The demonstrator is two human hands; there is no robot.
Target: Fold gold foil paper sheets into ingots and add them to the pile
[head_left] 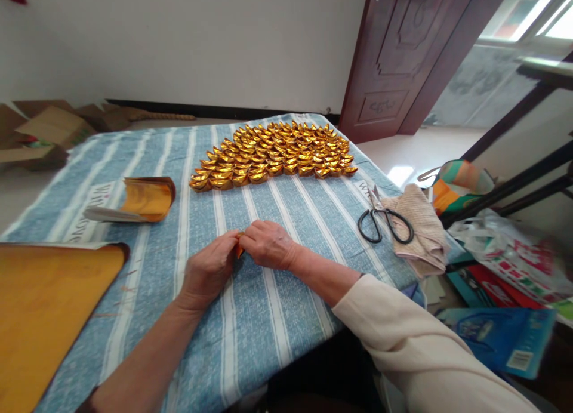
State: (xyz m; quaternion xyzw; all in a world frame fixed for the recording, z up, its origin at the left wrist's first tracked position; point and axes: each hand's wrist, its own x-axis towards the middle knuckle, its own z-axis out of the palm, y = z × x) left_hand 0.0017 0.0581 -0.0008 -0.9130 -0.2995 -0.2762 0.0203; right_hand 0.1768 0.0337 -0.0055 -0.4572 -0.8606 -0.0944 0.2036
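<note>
Your left hand (210,270) and right hand (267,244) meet over the striped cloth (250,323), both pinching one small gold paper (240,246) so it stays folded. Farther off, scissors (384,222) rest within reach. Folded gold pieces (275,153) sit in tidy rows.

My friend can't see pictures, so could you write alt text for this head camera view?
Both hands, left hand and right hand, pinch a small gold paper piece over a blue striped cloth. Beyond lie rows of folded gold ingots; scissors rest to the right, gold sheets to the left.
</note>
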